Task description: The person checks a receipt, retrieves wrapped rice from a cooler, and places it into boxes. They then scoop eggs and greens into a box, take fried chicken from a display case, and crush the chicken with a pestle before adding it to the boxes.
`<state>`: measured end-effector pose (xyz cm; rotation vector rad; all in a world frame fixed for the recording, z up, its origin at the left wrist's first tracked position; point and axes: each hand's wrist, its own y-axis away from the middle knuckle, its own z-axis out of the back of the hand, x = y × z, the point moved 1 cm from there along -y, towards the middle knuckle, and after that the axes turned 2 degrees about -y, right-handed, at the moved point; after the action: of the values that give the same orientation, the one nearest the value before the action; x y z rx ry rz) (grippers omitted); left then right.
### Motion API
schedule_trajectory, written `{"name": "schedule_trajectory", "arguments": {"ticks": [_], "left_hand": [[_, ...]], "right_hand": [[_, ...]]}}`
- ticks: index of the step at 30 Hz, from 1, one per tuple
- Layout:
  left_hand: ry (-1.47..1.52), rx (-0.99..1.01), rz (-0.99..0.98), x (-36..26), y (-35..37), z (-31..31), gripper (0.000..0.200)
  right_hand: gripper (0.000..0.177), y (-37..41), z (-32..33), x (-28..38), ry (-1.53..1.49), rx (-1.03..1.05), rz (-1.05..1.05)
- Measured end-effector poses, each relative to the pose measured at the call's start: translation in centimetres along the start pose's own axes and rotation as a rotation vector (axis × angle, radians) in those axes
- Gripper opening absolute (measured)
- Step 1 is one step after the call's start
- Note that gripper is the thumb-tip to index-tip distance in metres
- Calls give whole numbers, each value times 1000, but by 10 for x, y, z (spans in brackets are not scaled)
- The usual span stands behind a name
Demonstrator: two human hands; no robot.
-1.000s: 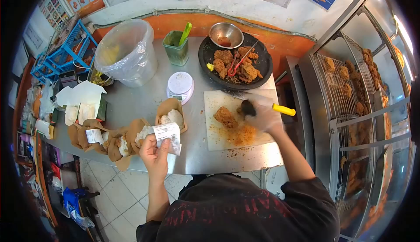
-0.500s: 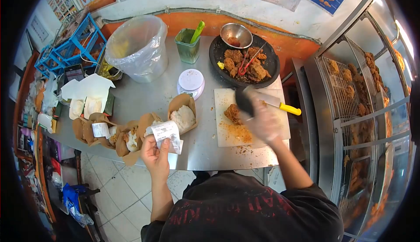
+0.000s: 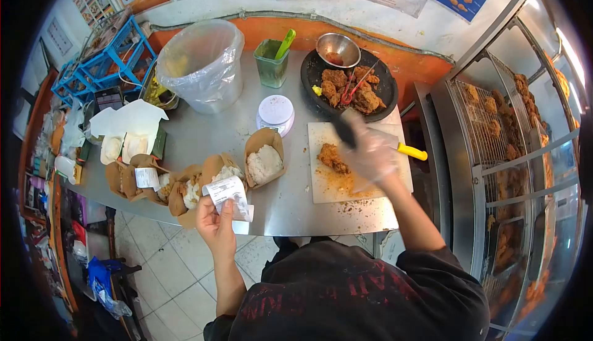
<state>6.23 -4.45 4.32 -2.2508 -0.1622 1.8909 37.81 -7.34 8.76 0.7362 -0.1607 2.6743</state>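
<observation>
My left hand pinches curled printed receipts above the table's front edge. Over the white cutting board, my right hand, in a clear plastic glove, grips a black pestle, blurred by motion. Beneath and left of that hand a piece of fried chicken lies on the board among orange crumbs. A knife with a yellow handle rests across the board's right side, its blade partly hidden by my right hand. Close to the receipts stands an open paper box of rice.
Behind the board, a black stone mortar bears fried chicken, red tongs and a metal bowl. A scale, green container and plastic-lined bucket stand leftward. Several filled boxes line the front; a display cabinet is right.
The whole view has shifted slightly. My right hand and the pestle remain over the board in blurred motion, the pestle's tilt a little different. My left hand still holds the receipts.
</observation>
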Motion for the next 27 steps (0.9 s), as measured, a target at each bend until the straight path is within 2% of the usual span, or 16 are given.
{"name": "schedule_trajectory", "arguments": {"ticks": [2,3,5,6,8,9,12,14,15,17,19,21,22,23,25,27], "left_hand": [[19,-5,7,1,4,-3,12],[23,8,-7,1,4,-6,12],[18,20,3,-5,15,-8,12],[29,22,3,-7,11,-13,12],[26,22,19,-13,13,-14,12],[-6,26,-2,-15,12,-12,11],[-50,7,-36,-17,9,-5,11],[-42,-34,-34,-18,9,-10,13],[-47,-30,-40,-16,8,-14,13],[-44,-15,-14,-11,10,-22,13],[-57,12,-31,-11,17,-30,13],[-63,26,-75,-12,13,-35,13],[-94,23,-68,-15,15,-32,14],[-123,15,-62,-16,17,-29,14],[-133,-17,-53,-15,17,-26,15],[-134,-82,-56,-11,20,-24,17]], "right_hand": [[57,-10,-62,-21,278,331,-75],[57,-17,-63,-21,270,322,-79],[64,-30,-59,-22,333,459,-69],[64,-37,-41,-14,336,447,-62],[67,-31,0,0,59,650,-226],[69,-41,-9,-24,213,553,-127],[66,-10,18,-21,71,444,-147],[66,14,10,-33,7,114,78],[66,20,-7,-43,0,109,79],[64,27,-45,-66,172,269,-119],[67,21,-26,-67,105,353,-155],[74,-8,-11,-96,-148,485,-163],[81,-16,-7,-112,-267,409,-66],[81,-24,0,-127,-263,416,-57],[74,-46,25,-133,-163,66,-143],[81,-72,50,-121,-66,-1,-277]]}}
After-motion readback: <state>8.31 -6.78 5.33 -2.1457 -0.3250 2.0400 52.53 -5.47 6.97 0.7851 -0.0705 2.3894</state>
